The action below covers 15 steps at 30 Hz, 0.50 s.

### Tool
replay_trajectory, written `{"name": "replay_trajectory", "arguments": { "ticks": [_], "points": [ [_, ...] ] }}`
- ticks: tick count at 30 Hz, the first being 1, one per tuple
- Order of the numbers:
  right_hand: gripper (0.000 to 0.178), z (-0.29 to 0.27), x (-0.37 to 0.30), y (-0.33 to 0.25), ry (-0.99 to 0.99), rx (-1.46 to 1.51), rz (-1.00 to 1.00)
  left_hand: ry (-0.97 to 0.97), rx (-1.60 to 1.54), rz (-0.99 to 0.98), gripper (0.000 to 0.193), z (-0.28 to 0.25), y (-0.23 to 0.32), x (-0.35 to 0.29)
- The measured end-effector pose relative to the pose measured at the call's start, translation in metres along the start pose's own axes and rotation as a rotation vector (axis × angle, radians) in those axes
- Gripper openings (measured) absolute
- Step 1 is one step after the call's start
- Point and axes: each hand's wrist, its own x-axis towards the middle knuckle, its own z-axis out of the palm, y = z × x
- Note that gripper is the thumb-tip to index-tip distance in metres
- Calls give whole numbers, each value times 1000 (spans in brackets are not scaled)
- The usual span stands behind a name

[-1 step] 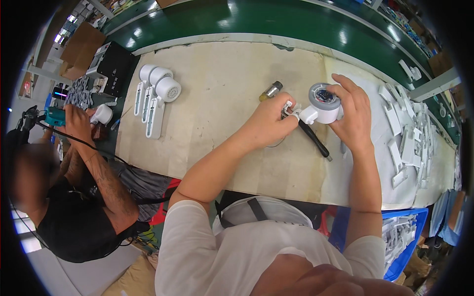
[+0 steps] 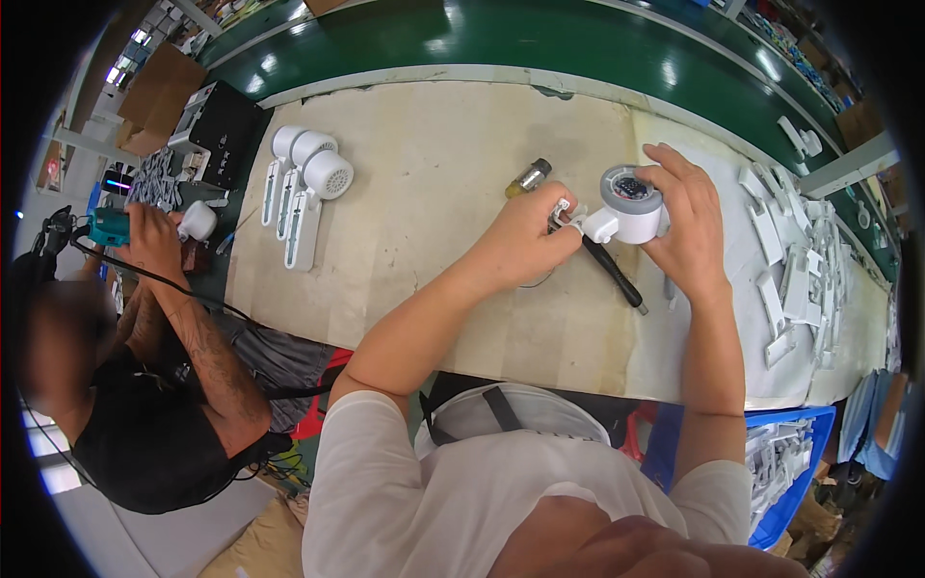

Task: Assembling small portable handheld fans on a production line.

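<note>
A white round fan head [image 2: 636, 225] with a grey ring and an exposed circuit board is held above the table. My right hand [image 2: 689, 217] grips its far and right sides, thumb below and fingers curled over the rim. My left hand [image 2: 530, 231] pinches a small white part [image 2: 562, 208] at the end of the head's short neck; the fingers partly hide it. Under my left hand lies a mallet, its black handle [image 2: 617, 275] pointing toward me on the right and its yellow-and-dark head [image 2: 530, 177] showing beyond my knuckles.
Several white handheld fans [image 2: 306, 212] lie at the table's left. White plastic handle pieces [image 2: 795, 279] are heaped at the right, above a blue bin [image 2: 819, 433] of parts. At left a co-worker's hand [image 2: 152, 236] holds a teal power tool [image 2: 106, 227] by a white part.
The fan head and my right hand have shifted very slightly left. At the left, the co-worker's white part has moved a little.
</note>
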Motion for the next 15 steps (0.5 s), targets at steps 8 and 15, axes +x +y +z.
{"name": "replay_trajectory", "arguments": {
  "ticks": [8,15],
  "points": [
    [63,-28,-5,7,-316,1018,344,-23,380,77,31,8,12,1],
    [50,-25,-10,11,-389,1005,193,7,492,165,32,22,5,-8]
  ]
}}
